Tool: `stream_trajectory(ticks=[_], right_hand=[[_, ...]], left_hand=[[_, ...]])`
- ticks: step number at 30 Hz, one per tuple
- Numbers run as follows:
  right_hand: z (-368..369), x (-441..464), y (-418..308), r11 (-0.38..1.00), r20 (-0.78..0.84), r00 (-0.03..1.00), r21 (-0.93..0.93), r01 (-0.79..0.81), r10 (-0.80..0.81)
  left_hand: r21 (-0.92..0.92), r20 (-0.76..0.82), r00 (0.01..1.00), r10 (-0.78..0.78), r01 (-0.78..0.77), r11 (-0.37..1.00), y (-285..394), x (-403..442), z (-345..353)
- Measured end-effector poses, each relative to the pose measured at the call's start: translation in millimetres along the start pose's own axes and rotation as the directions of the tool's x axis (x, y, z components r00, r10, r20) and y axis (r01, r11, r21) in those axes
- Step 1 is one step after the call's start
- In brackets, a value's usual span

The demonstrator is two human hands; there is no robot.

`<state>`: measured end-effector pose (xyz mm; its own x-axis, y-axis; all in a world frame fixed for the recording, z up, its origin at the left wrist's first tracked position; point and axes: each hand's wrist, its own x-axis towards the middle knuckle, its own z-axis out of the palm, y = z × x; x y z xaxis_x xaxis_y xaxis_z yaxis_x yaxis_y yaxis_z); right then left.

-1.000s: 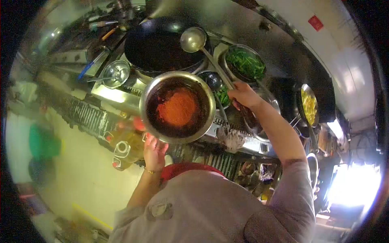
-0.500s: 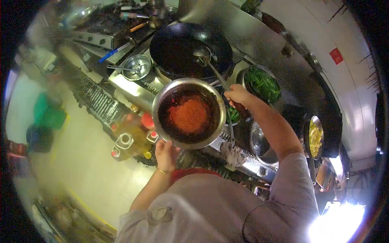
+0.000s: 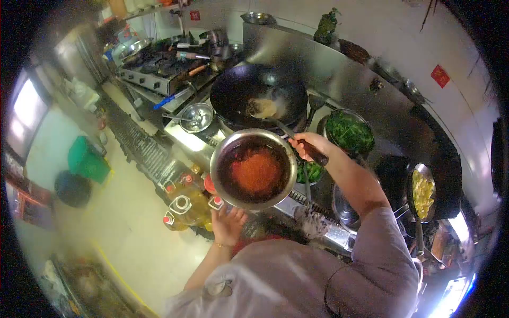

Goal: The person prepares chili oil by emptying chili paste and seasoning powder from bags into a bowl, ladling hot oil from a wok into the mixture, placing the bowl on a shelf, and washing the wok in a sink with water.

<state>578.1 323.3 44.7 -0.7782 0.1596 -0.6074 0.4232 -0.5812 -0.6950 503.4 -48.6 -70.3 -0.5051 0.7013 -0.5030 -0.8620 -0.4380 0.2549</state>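
Observation:
My right hand (image 3: 311, 145) is wrapped round the dark handle of a ladle (image 3: 280, 125). The ladle's bowl hangs inside the black wok (image 3: 228, 95), where something pale and steamy shows around it. Below the wok sits a steel pot (image 3: 216, 177) holding dark liquid with a mound of red-orange powder (image 3: 258, 170) in the middle. My left hand (image 3: 228, 225) is just under the pot's near left rim, fingers stretched and apart; whether a fingertip touches the rim I cannot tell.
Bowls of green vegetables (image 3: 350, 131) and a pan of yellow pieces (image 3: 423, 193) stand on the right. A steel bowl (image 3: 196, 117) lies left of the wok. Oil jugs (image 3: 186, 205) stand left of the pot. Another stove (image 3: 143, 79) is at the back left.
The view has tilted up, showing more of the back. My left hand has opened at the pot's rim. Pale stuff and steam now show at the ladle's bowl in the wok.

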Motion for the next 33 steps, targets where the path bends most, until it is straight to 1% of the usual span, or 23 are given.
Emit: stream_trajectory(ticks=[2,5,6,8,9,10,11,13,14,15,16,17,19,21,24,28,31,32,33], right_hand=[[2,-8,1,1.000,0.003,1.000,0.018,0.016,-0.016],[22,-34,-1,0.985,-0.042,0.999,0.172,0.002,0.005],[30,-43,-2,0.989,-0.091,0.996,0.147,-0.001,0.014],[31,-58,-3,0.999,-0.039,0.999,0.041,0.014,-0.013],[28,-63,-4,1.000,-0.010,1.000,-0.016,0.012,-0.012],[19,-64,-3,0.989,0.043,0.998,-0.136,0.057,-0.052],[6,-56,1,0.994,0.057,0.995,-0.068,0.090,-0.086],[19,-72,-1,0.998,0.015,0.999,0.054,0.045,-0.046],[22,-81,0,0.996,0.067,0.994,0.010,0.086,-0.086],[28,-90,0,0.994,0.067,0.996,0.096,0.048,-0.054],[34,-97,-1,0.993,0.060,0.997,0.113,0.042,-0.049],[39,-104,0,0.990,0.049,0.998,0.133,0.039,-0.046],[41,-110,3,0.983,0.102,0.994,0.182,0.014,-0.033],[38,-112,4,0.981,0.151,0.988,0.193,0.006,-0.036],[46,-122,7,0.979,0.112,0.994,0.202,-0.004,-0.019],[49,-143,21,0.995,0.072,0.997,0.099,0.029,-0.036],[55,-165,36,0.994,0.061,0.997,0.096,0.043,-0.049],[53,-171,41,0.998,0.102,0.993,0.034,0.051,-0.054],[56,-177,47,0.998,0.092,0.994,0.039,0.058,-0.062]], left_hand=[[-0.029,0.020,1.000,-0.011,0.012,0.999,-4,-4,0],[-0.043,0.000,1.000,0.005,-0.005,0.999,-7,-14,-4],[-0.043,0.006,1.000,0.012,-0.012,0.999,-5,-14,-2],[-0.060,0.000,1.000,0.024,-0.024,0.998,-2,-13,2],[0.060,0.021,0.999,0.036,-0.037,0.997,-3,-1,-2],[0.179,0.023,0.998,0.053,-0.056,0.982,-6,12,-7],[0.296,0.021,0.998,0.066,-0.069,0.953,-10,21,-14],[0.298,0.095,0.979,0.182,-0.202,0.933,-20,34,-14],[0.314,0.038,0.975,0.220,-0.221,0.924,-23,33,-7],[0.331,-0.018,0.966,0.259,-0.238,0.913,-27,32,-1],[0.349,-0.073,0.953,0.295,-0.252,0.902,-29,31,3],[0.357,-0.077,0.953,0.292,-0.247,0.901,-30,31,0],[0.374,-0.069,0.956,0.285,-0.240,0.896,-32,34,1],[0.331,-0.083,0.956,0.282,-0.240,0.912,-38,33,3],[0.285,-0.081,0.962,0.262,-0.230,0.931,-43,43,0],[0.236,-0.061,0.976,0.209,-0.189,0.953,-58,53,0],[0.228,-0.051,0.984,0.171,-0.155,0.961,-63,54,5],[0.224,-0.048,0.987,0.156,-0.142,0.964,-64,54,6],[0.217,-0.046,0.989,0.141,-0.128,0.968,-64,55,6]])
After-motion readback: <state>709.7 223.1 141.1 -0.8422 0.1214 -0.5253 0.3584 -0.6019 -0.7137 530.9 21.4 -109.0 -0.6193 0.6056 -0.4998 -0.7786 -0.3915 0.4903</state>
